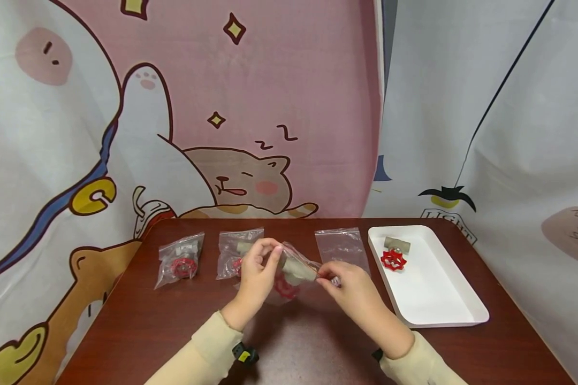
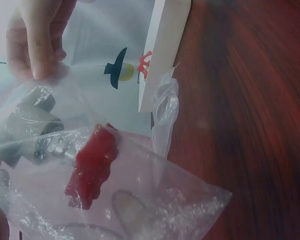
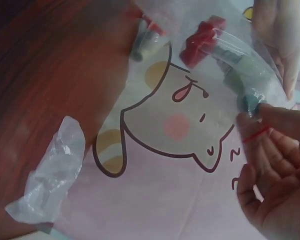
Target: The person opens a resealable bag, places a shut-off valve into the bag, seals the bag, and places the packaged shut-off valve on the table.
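Observation:
Held up over the table between both hands is a clear zip bag point(image 2: 155, 200) with a valve point(image 1: 297, 270) inside. The valve has a grey-beige body and a red handwheel point(image 2: 92, 167), which hangs lowest in the bag. My left hand point(image 1: 256, 275) pinches the bag's upper left edge between thumb and fingers. At the bag's other upper end, my right hand point(image 1: 349, 289) pinches the edge with thumb and forefinger. A thin red line point(image 3: 256, 135) shows along the bag's edge by the right fingers.
Two more bagged valves lie on the left of the brown table point(image 1: 139, 331): one bag point(image 1: 180, 259) far left, another bag point(image 1: 227, 256) partly behind the left hand. A flat clear bag point(image 1: 339, 247) lies beside the white tray point(image 1: 438, 299), which holds an unbagged valve point(image 1: 395, 254).

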A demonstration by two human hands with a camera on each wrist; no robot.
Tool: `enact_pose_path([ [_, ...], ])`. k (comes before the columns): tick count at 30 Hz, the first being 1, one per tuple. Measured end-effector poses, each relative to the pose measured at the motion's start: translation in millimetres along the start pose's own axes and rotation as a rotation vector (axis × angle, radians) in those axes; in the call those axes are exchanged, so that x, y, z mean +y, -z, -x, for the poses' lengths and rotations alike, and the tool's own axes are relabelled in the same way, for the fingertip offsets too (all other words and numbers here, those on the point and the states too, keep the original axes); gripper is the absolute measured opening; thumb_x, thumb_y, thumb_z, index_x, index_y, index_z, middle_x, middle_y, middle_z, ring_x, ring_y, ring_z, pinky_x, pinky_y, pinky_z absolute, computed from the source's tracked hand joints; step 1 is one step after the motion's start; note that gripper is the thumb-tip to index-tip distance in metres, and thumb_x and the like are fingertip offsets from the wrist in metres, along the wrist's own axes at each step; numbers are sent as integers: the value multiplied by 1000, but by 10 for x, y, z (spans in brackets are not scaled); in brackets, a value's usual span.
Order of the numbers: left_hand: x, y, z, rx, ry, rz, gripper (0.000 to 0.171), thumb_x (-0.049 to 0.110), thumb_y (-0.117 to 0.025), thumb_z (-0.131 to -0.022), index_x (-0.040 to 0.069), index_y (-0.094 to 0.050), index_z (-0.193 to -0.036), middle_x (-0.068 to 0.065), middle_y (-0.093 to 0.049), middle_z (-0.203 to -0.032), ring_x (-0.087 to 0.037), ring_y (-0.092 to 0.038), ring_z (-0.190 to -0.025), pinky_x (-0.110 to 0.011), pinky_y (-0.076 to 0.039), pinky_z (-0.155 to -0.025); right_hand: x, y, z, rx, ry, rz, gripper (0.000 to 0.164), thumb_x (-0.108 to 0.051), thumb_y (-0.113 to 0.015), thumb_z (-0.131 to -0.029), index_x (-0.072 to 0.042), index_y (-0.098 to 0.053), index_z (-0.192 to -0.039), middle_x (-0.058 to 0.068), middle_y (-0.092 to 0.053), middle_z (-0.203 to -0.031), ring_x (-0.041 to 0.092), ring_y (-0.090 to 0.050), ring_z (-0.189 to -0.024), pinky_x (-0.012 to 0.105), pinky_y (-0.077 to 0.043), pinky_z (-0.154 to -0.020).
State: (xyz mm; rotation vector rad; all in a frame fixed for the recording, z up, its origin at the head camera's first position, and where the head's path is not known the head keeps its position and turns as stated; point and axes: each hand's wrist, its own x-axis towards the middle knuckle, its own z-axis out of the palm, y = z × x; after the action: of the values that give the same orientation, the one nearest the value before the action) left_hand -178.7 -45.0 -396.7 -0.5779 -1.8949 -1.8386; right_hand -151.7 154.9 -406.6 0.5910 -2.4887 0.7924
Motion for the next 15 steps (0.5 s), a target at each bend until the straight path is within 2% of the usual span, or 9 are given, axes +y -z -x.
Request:
enact_pose_path([
  [8, -236, 22, 18, 11, 37, 59, 6, -3, -56, -91, -6, -56, -96, -22, -66, -81, -3, -57, -72, -16, -43, -60, 60, 59, 7, 77, 72, -121, 18, -8, -81, -72, -18, -68, -79, -10, -66, -77, 4, -56, -68, 22, -47, -61],
  [10, -253, 34, 19, 6, 24, 79, 7, -2, -56, -92, -6, -55, -97, -23, -66, -81, -4, -60, -71, -17, -45, -60, 70, 79, -5, 95, 78, -136, 17, -7, -80, -73, -17, -68, -79, -9, -66, -77, 4, -57, -69, 20, -46, -61],
  [15, -267, 60, 24, -45, 22, 130, 10, 3, -55, -94, -6, -53, -98, -25, -68, -83, -14, -69, -77, -24, -53, -71, 101, 103, -38, 115, 73, -179, 16, -5, -79, -73, -15, -68, -79, -9, -65, -73, 5, -57, -67, 15, -43, -63],
])
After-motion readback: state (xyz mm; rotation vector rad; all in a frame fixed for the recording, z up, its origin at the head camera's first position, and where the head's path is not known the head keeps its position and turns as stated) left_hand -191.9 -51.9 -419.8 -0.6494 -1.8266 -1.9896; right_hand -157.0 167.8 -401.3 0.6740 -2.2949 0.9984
